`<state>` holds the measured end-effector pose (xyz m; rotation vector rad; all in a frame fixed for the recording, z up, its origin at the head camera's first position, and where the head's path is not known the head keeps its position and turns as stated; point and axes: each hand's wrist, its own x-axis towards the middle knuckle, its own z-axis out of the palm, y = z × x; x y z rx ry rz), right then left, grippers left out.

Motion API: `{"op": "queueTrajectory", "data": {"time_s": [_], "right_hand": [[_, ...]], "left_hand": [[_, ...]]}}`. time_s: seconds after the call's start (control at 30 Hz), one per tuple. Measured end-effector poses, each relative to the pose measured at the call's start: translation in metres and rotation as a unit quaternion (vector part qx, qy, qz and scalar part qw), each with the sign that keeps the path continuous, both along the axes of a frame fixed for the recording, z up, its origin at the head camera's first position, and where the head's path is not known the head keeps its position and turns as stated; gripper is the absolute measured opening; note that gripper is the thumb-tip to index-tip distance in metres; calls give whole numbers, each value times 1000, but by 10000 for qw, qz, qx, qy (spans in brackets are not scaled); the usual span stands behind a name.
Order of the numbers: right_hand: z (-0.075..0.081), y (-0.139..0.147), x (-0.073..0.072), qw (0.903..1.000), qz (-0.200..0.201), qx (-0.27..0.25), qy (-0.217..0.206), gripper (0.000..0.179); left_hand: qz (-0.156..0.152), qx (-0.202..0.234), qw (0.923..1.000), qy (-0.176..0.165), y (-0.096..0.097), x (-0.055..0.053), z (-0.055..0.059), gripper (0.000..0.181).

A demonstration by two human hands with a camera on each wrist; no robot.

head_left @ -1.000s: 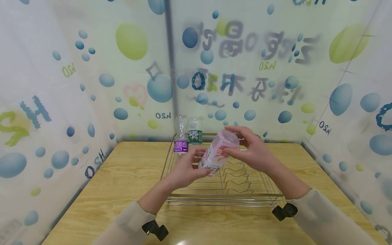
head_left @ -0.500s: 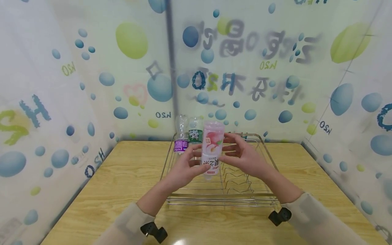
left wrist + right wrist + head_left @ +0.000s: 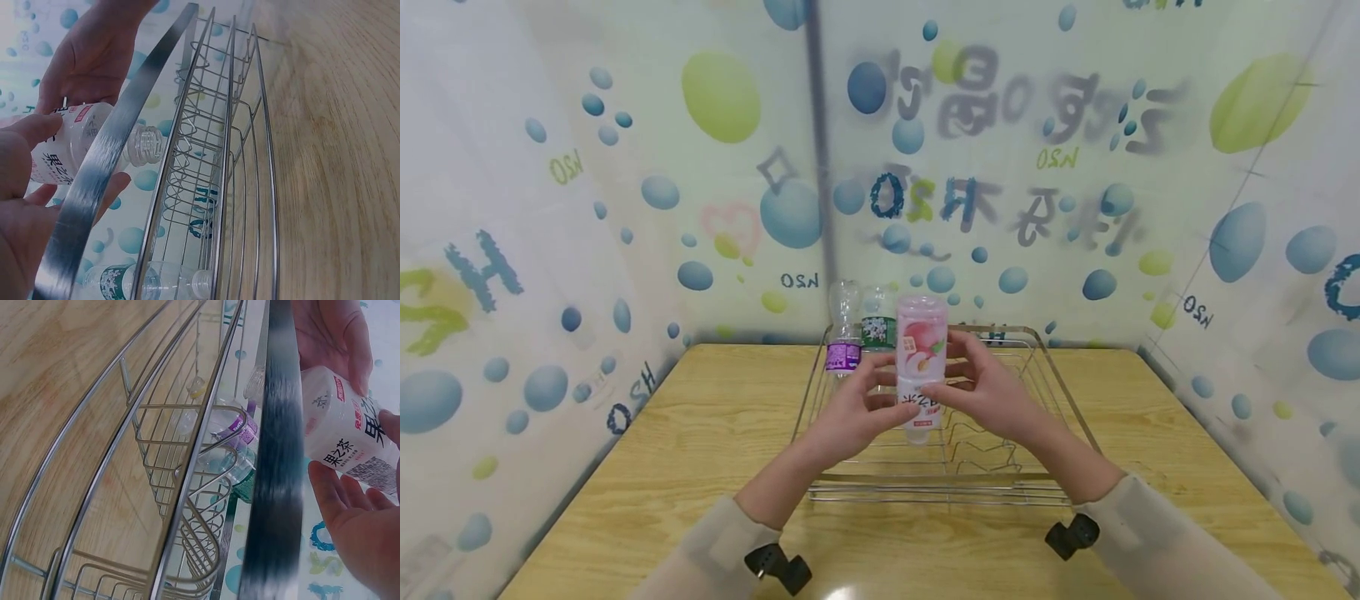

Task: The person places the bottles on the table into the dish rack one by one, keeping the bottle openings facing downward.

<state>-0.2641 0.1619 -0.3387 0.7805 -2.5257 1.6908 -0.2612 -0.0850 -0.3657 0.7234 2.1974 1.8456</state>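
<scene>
An empty-looking plastic drink bottle [image 3: 922,329] with a pink peach label stands upside down in the air over the wire dish rack [image 3: 951,479], its bare threaded neck pointing down. My left hand [image 3: 852,417] holds it near the shoulder, thumb in front and fingers behind. From the other side my right hand [image 3: 996,396] grips it, its thumb lying across the label. In the left wrist view the uncapped neck [image 3: 145,145] shows just behind the rack's flat rail. Both hands appear around the bottle [image 3: 334,419] in the right wrist view.
At the rack's back left stand two clear bottles, one with a purple label [image 3: 843,357] and one with a green label [image 3: 877,333]. Wavy wire dividers [image 3: 985,458] run along the rack. A wooden table [image 3: 700,442] lies beneath, with patterned curtains [image 3: 1037,167] around it.
The peach bottle has swung from a rightward tilt to nearly vertical, neck down. My right hand has moved from its base down and left to its side. The left hand keeps its place.
</scene>
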Motion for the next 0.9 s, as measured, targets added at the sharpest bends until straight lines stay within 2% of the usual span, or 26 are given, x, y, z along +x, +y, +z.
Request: {"op": "queueTrajectory", "data": {"time_s": [0.17,0.33,0.63,0.9], "right_hand": [[-1,0,0,10000,-12,-46,18,78],[-3,2,0,9999,-62,-64,85,77],[-5,7,-1,9997,-156,-26,170,76],[-5,10,-2,9998,-169,-30,77,76]], "left_hand": [[-41,-17,9999,125,-4,0,0,67],[86,6,9999,139,-21,1,0,63],[862,-296,9951,374,-72,7,-4,49],[1832,-524,9787,766,-113,8,-18,44]]}}
